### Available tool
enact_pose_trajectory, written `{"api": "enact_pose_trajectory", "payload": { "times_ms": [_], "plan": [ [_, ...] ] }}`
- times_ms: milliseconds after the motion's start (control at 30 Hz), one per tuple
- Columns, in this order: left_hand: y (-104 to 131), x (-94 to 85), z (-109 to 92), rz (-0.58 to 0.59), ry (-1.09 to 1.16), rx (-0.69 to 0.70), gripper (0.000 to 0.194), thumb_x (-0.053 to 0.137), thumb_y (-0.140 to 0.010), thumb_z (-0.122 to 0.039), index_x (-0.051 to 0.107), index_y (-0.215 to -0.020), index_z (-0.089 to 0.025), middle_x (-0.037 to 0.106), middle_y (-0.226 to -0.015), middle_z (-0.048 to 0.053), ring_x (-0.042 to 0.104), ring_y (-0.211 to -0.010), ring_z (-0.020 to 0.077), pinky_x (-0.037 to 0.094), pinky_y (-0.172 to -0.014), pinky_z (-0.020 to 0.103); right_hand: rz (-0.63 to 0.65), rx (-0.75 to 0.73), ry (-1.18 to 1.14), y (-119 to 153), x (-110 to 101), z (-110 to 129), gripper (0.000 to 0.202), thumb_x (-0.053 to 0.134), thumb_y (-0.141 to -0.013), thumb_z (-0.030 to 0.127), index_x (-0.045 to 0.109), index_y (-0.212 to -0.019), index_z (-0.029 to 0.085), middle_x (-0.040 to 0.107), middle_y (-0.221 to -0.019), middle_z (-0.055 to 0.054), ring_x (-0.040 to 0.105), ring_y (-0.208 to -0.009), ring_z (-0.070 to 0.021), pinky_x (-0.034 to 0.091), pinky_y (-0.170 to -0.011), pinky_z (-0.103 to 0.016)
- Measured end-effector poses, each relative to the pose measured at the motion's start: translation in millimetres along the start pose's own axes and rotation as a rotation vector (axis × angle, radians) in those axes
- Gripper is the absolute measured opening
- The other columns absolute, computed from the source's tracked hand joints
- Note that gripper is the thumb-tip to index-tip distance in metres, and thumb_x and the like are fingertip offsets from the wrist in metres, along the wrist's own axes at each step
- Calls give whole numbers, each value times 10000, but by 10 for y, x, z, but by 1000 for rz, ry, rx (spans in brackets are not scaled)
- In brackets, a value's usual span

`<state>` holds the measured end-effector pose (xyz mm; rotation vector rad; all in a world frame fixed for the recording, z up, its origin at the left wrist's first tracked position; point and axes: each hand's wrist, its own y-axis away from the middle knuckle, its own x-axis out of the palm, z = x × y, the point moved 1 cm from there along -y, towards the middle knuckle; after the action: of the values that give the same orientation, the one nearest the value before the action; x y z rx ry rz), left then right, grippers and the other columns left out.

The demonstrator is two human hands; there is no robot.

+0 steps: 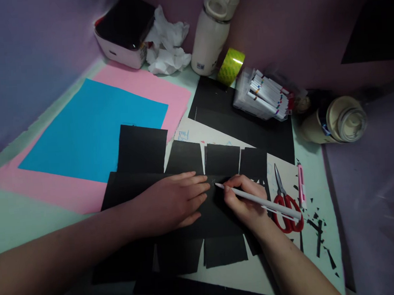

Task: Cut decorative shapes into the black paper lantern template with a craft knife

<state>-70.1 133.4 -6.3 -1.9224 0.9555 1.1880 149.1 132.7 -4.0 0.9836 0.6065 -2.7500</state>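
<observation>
A sheet of black card [217,217], cut into flaps along its near and far edges, lies on white paper. My left hand [183,197] rests flat on it, fingers stretched out to the right. Between the fingers of my right hand [247,198] is a white pen [270,202], its tip at a faint pale mark on the card just right of my left fingertips. Red-handled scissors [286,208] lie beside my right hand, blades pointing away and partly apart.
Blue paper [89,127] lies on pink paper [177,95] at left. Behind stand a tissue box [120,50], a white bottle [210,40], yellow tape [232,66] and a case of markers [263,94]. A pink cutter [301,185], black scraps [319,238] and a lidded cup [335,121] are at right.
</observation>
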Motion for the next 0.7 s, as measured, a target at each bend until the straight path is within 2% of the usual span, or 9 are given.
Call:
{"api": "enact_pose_trajectory", "payload": {
  "times_ms": [300,600,700],
  "plan": [
    [-12,-5,4,-3,-5,3,308,603,-918,-351,675,-1120,-130,628,-1322,84,519,-1303,257,354,-1142,407,-12,67,3,25,4,-23,132,581,-823,166,549,-701,203,604,-627,19,567,-538,-112,444,-529,-235],
    [-18,-3,6,6,-24,6,324,585,-928,-370,672,-1137,-138,615,-1343,79,508,-1314,246,329,-1160,398,4,97,-29,55,3,-58,121,596,-824,163,563,-715,204,608,-650,26,562,-550,-107,437,-533,-236],
    [-14,-9,5,12,-25,2,315,586,-929,-367,674,-1134,-146,616,-1344,76,508,-1314,244,330,-1159,392,-76,68,-106,79,0,-69,107,596,-825,144,575,-743,208,609,-668,22,578,-572,-120,459,-544,-253]
  ]
}}
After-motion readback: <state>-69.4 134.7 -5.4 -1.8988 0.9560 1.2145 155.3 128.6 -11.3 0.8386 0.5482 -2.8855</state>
